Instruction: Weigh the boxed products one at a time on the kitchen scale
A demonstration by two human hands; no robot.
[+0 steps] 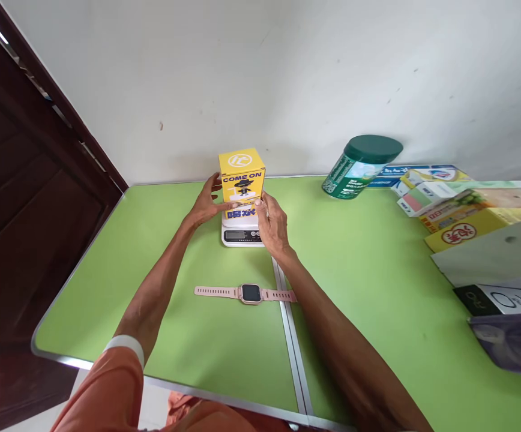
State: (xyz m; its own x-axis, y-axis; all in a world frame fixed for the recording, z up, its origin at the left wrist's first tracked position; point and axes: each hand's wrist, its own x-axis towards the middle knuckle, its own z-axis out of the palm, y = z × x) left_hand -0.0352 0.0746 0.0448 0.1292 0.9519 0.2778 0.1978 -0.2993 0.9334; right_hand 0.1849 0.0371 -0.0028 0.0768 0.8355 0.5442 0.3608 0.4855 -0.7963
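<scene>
Yellow on its visible faces, the printed box point(243, 183) stands upright over the white scale point(243, 236), on the far side of the green table point(355, 288). Its long axis appears vertical; its top face is uncovered. Whether the base bears fully on the platform cannot be told from this angle. The box lies directly between the two hands, neither one clearly closer, as both are in contact with it. The left hand point(203, 206) is spread around the left side, fingers toward the far edge and thumb across the lower front. The right hand point(274, 227) is curled at the right side, thumb at the lower front corner, and sits slightly nearer the person than the left. Together they hold the box from opposite sides. The scale's display faces the near side; no reading is legible. A pink-strapped watch point(251, 293) lies on the near side of the scale, its length running left to right, the right strap end beside the right forearm. A green canister point(360, 168) leans well apart, far right.
</scene>
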